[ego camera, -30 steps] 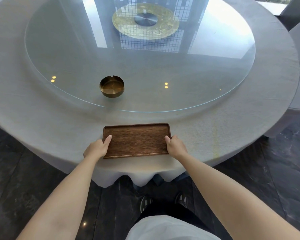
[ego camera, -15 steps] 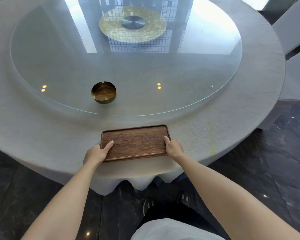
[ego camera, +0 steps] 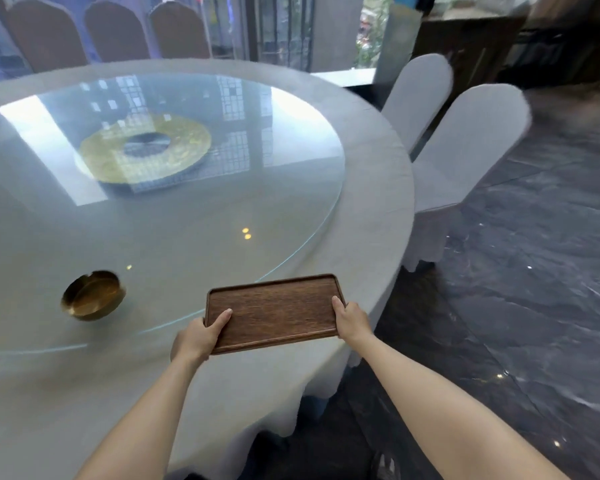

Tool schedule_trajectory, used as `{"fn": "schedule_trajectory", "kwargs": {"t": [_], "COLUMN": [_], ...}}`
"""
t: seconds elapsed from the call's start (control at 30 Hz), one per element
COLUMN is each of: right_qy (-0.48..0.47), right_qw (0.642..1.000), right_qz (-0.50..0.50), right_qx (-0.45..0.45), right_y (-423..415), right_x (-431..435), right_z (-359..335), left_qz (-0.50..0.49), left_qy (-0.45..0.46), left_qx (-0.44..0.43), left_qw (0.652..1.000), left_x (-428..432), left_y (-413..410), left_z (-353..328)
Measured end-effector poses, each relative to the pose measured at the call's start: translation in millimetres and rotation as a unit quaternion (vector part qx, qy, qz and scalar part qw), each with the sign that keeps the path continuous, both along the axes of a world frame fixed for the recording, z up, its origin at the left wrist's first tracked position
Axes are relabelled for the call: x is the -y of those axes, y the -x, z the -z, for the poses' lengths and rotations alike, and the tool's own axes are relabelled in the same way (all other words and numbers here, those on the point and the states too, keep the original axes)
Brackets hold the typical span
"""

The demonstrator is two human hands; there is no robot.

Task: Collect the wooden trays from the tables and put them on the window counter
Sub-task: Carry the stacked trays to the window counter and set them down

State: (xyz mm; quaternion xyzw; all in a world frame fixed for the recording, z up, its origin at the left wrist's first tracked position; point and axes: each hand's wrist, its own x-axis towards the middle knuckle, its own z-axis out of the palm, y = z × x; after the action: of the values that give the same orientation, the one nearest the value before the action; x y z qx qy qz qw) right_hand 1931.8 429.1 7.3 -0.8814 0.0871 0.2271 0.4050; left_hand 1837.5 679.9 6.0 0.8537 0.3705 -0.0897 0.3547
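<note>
Wooden tray (ego camera: 274, 311) sits between both hands, held up over the near-right edge of the round table (ego camera: 378, 216), long side running left-right, slightly tilted w/ the right end higher; whether it's fully clear of the cloth can't be told, but it looks lifted. Tray is dark brown, rectangular, rounded corners, low raised rim, nothing on it. Left hand (ego camera: 196, 339) grips the near-left corner: thumb lies on top inside the rim, other fingers wrapped under and hidden. Right hand (ego camera: 352, 322) grips the right short edge: thumb over the rim, fingers under. Both forearms reach in from the bottom of the frame, bare. Beyond and left of the tray, a brass ashtray (ego camera: 93, 295) stands on the glass turntable (ego camera: 187, 209), well apart from the left hand, blurred. Further back at the turntable's centre, a gold disc (ego camera: 146, 152) w/ a dark hub, under window reflections. Table cloth is pale grey, draping down toward the floor. Right of the table, two white-covered chairs (ego camera: 465, 147) stand close to its edge; dark brown chair backs (ego camera: 115, 32) line the far side. Floor (ego camera: 534, 306) is dark marble w/ light spots reflected. Tip of a shoe (ego camera: 385, 465) shows at the bottom edge.
</note>
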Motion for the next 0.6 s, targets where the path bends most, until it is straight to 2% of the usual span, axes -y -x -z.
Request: {"fn": "schedule_trajectory", "kwargs": {"t": [0.23,0.6], "right_qy": [-0.043,-0.04], "right_qw": [0.996,0.966], "right_qz": [0.08,0.237], "right_qx": [0.013,0.09], "right_y": [-55,-164], "right_x": [105,351], "right_z": [-20,-65], "left_qz": [0.074,0.214], "left_qy": [-0.038,-0.017], "left_qx": [0.029,0.094], "left_qw": [0.996,0.972], "left_x": [94,333], "left_y": [-95,-289], "left_z": [-30,-71]}}
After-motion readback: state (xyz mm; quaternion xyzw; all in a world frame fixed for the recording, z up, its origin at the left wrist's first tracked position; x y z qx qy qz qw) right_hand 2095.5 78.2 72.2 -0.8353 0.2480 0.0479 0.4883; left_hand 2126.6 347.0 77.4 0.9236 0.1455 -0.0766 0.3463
